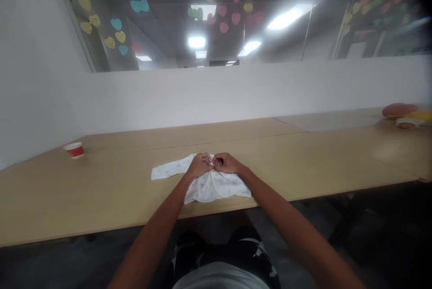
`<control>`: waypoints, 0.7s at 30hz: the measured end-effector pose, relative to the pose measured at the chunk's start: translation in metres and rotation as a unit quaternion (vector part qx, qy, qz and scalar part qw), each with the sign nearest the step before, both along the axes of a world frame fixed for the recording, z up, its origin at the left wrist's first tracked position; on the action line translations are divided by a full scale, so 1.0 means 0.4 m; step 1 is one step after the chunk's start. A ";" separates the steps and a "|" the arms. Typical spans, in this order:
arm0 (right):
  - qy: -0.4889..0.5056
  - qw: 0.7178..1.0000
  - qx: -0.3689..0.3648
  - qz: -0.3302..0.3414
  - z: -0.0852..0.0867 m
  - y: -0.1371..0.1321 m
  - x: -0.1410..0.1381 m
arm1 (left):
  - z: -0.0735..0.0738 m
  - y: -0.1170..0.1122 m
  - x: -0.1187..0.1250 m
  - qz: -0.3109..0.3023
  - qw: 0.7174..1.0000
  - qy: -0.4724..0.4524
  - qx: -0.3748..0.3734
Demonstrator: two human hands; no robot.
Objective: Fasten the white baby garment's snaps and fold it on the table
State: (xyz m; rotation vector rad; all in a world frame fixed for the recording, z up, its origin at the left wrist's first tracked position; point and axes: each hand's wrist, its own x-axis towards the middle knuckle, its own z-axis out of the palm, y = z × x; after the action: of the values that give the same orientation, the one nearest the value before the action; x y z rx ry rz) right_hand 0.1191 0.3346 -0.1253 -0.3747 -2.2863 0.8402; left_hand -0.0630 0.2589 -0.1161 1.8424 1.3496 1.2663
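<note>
Left hand (200, 165) and right hand (225, 163) meet at centre, the fingers of both pinched closed on a gathered fold of a thin white printed garment (216, 188). One sleeve (168, 167) of the garment extends flat to the left. The garment lies midway along a pale wooden table (101, 199), just in from its near edge. Near the far left edge: red-and-white paper cup (74, 150). At the right end: pink and yellow objects (401, 111), too blurred to identify.
</note>
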 end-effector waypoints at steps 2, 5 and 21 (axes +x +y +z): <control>0.000 1.000 0.001 0.003 0.004 -0.004 0.002 | 0.002 -0.001 0.001 0.003 1.000 0.003 0.004; 0.007 1.000 -0.002 0.009 0.009 -0.010 0.003 | 0.000 -0.001 -0.001 0.018 1.000 0.013 0.000; -0.024 0.999 -0.002 -0.024 0.003 -0.003 0.002 | -0.018 0.011 -0.014 0.005 0.999 0.049 -0.014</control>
State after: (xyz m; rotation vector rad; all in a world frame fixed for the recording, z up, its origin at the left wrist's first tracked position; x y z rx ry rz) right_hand 0.1199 0.3334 -0.1243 -0.4535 -2.3100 0.8194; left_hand -0.0687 0.2634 -0.1235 1.9024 1.4227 1.1688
